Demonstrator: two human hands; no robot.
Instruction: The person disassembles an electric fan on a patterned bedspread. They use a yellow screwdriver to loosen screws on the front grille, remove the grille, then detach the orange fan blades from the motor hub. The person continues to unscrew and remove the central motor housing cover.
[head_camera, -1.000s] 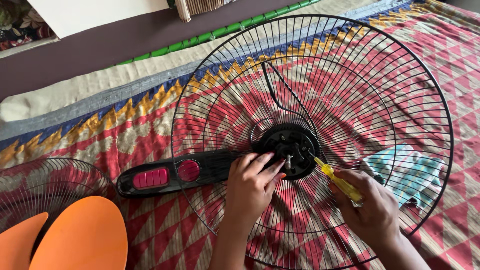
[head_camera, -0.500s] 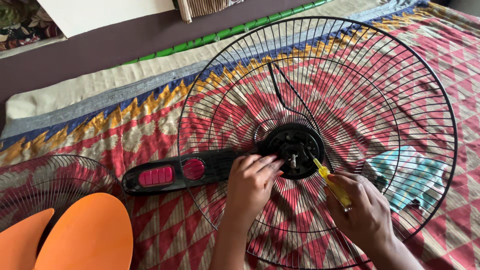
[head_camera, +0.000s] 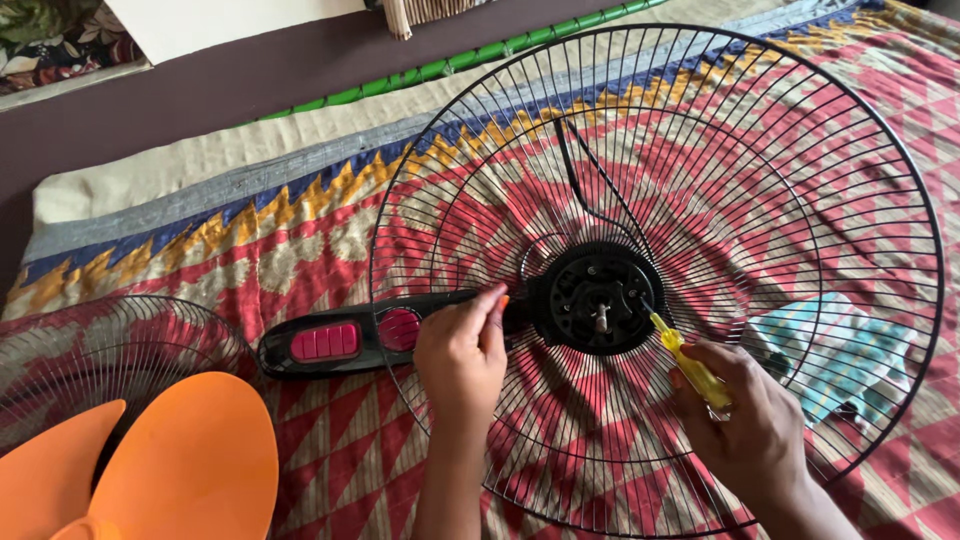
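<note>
Screwdriver (head_camera: 690, 365) tip up-left toward hub (head_camera: 600, 300) | right hand (head_camera: 745, 420) gripping it | left hand (head_camera: 462, 350) pinched closed, contents unclear

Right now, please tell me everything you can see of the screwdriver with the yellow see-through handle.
The screwdriver with the yellow see-through handle looks like clear plastic with a thin metal shaft. It lies slanted, tip up and to the left, at the right edge of the round black motor hub inside the black wire fan guard. The right hand grips its handle; the handle's end is hidden in the palm. The left hand does not touch it.
</note>
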